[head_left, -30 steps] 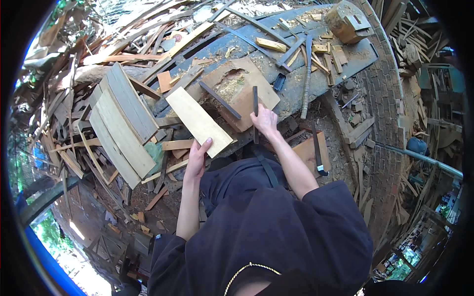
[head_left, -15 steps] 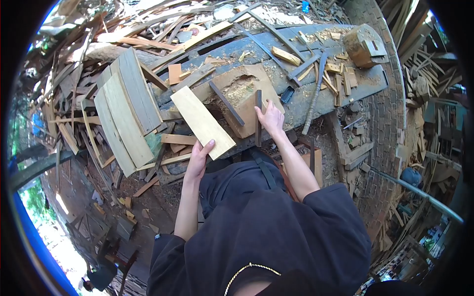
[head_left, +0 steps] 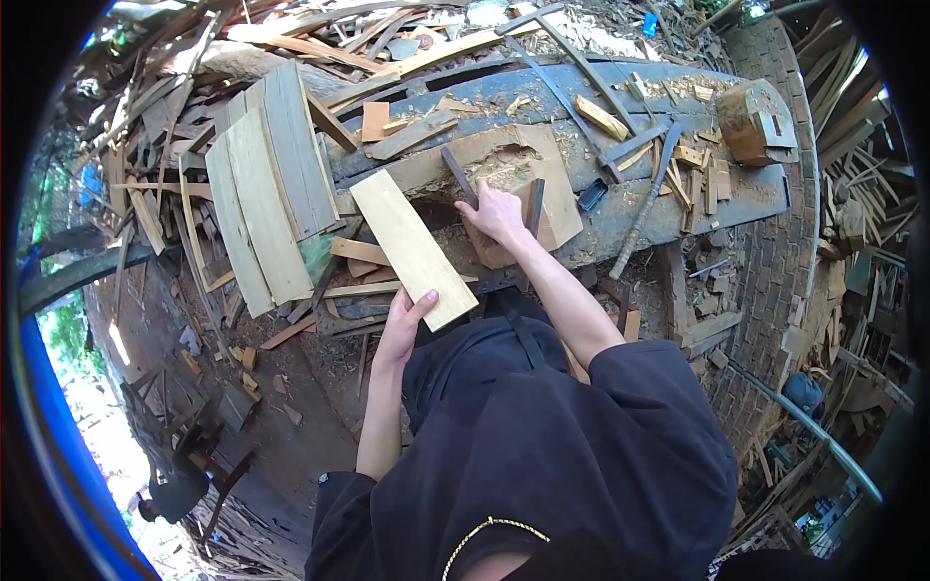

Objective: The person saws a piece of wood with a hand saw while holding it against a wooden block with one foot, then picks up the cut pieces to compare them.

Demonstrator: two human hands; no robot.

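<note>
My left hand (head_left: 405, 321) is closed on the near end of a pale, flat wooden board (head_left: 412, 247), thumb on top. The board's far end points up and left over the bench. My right hand (head_left: 499, 213) is over a dark narrow bar (head_left: 453, 167), thumb and fingers on either side of it; the bar's near part is hidden under the hand. A second dark bar (head_left: 536, 205) rests just right of my wrist. Both bars are on a thick brown wooden block (head_left: 552, 174) that has a rough, chipped hollow.
The blue-grey bench (head_left: 717, 208) carries a wooden stump (head_left: 756, 126), a long-handled tool (head_left: 644, 198), a small dark tray (head_left: 593, 196) and scattered offcuts. Several wide boards (head_left: 257, 194) lean at the left. Scrap wood is piled behind. Another person (head_left: 179, 492) is at lower left.
My right hand has let go of the right-hand dark bar and moved left to the other one. The released bar now lies on the block. My left hand still holds the board.
</note>
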